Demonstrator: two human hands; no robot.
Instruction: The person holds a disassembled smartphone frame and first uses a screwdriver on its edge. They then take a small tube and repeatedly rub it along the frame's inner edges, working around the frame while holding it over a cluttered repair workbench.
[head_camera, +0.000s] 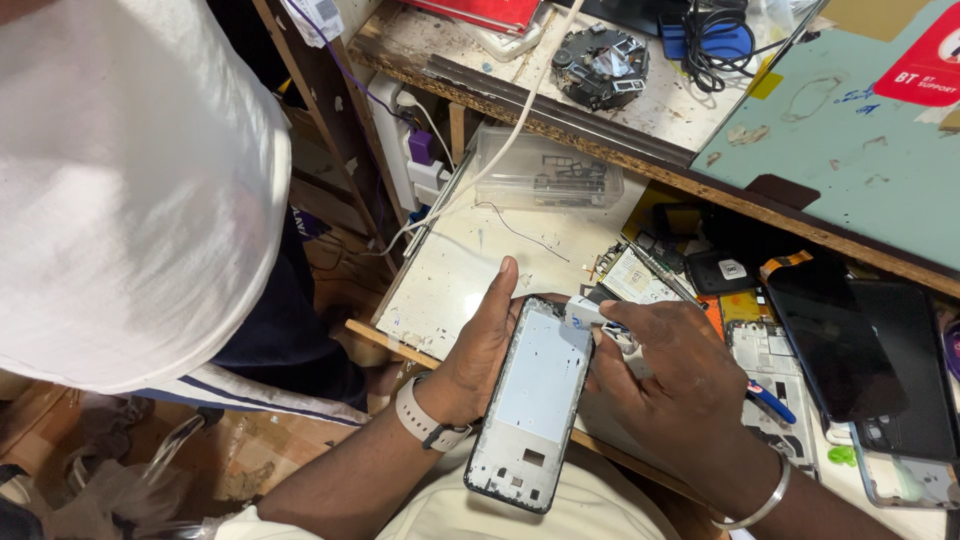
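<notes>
Just hands (480, 345) around flat metal phone frame (530, 400)

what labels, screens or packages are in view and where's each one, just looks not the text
Red label: top right corner on the teal board, rounded, white print.
Dark phone screen: right of the right hand, black glossy rectangle, unlit.
Clear plastic box: upper middle under the shelf edge, see-through, small dark parts inside.
White tag: top left on a wooden post, small.

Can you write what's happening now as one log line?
left hand: holds phone frame | right hand: presses small white tool on frame's top | place: cluttered bench
</notes>
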